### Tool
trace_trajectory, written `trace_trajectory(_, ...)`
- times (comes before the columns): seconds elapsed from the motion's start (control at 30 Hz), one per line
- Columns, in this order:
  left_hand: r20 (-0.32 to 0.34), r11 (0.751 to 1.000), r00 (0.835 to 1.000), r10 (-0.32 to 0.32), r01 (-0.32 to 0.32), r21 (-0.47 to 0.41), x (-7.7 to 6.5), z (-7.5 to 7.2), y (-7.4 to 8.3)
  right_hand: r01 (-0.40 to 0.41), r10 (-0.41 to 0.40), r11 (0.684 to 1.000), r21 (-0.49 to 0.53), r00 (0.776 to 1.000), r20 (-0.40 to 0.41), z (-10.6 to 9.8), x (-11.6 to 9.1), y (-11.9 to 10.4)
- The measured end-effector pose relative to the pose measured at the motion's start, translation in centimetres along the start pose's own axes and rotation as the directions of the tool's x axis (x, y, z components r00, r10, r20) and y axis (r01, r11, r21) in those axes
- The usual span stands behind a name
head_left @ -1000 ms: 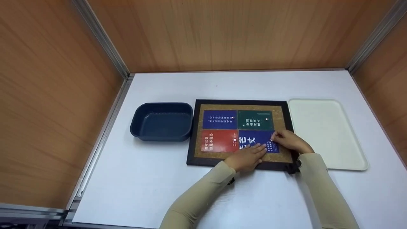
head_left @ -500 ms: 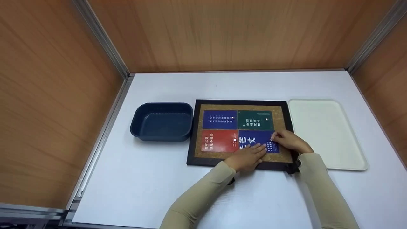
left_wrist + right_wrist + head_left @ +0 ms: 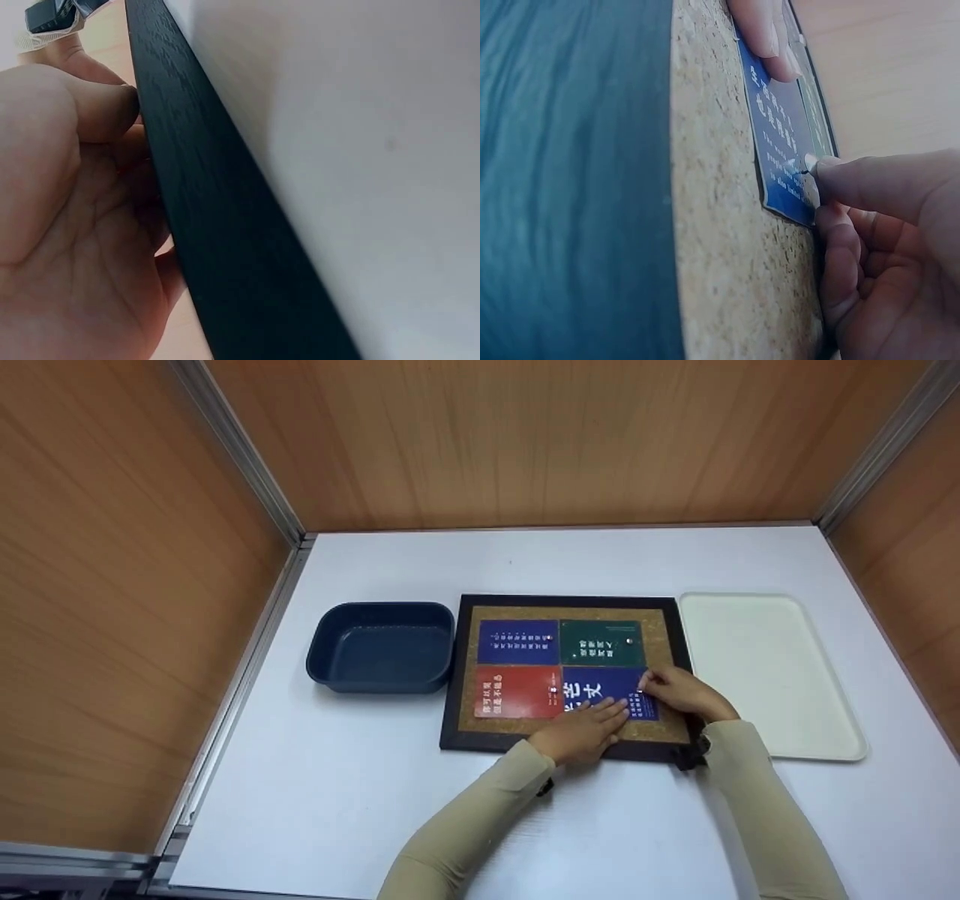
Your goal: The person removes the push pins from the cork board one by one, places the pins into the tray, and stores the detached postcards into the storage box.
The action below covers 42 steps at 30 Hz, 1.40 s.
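Note:
The framed corkboard [image 3: 499, 726] lies on the white table with several cards on it in two rows. My left hand [image 3: 586, 731] rests with extended fingers on the near blue card [image 3: 616, 681], at the board's near right. My right hand [image 3: 684, 692] is at this card's right end, pinching a small shiny thumbtack [image 3: 810, 163] at its surface. How deep the tack sits is hidden by the fingers. A red card [image 3: 517, 692], a green card [image 3: 604, 632] and a far blue card [image 3: 517, 631] each bear a tack. In the left wrist view, the dark frame edge [image 3: 217, 195] runs beside my palm.
A dark blue rectangular bin [image 3: 379, 660] stands against the board's left side. To the right lies a white tray [image 3: 772, 675], close to the frame. Wood-grain panels [image 3: 562, 442] enclose the table at the back and both sides.

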<state>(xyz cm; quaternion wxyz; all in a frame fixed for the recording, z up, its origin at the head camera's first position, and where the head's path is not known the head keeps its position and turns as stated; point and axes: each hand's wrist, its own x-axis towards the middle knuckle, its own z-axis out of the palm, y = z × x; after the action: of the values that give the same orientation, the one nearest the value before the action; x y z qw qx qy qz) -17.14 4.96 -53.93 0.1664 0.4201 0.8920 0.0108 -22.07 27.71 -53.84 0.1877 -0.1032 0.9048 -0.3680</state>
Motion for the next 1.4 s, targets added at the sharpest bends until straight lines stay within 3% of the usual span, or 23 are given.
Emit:
trace_trajectory(0.3, -0.002, 1.0, 1.0, 0.005, -0.005, -0.014, 0.0, 0.1, 0.0, -0.041, 0.039, 0.996, 0.079, 0.999, 0.03, -0.4, -0.4, 0.5)
trace_trajectory(1.4, 0.005, 1.0, 1.0, -0.004, 0.004, -0.027, -0.2, -0.3, 0.0, 0.005, -0.007, 0.996, 0.092, 1.0, 0.029, -1.3, -0.9, 0.3)
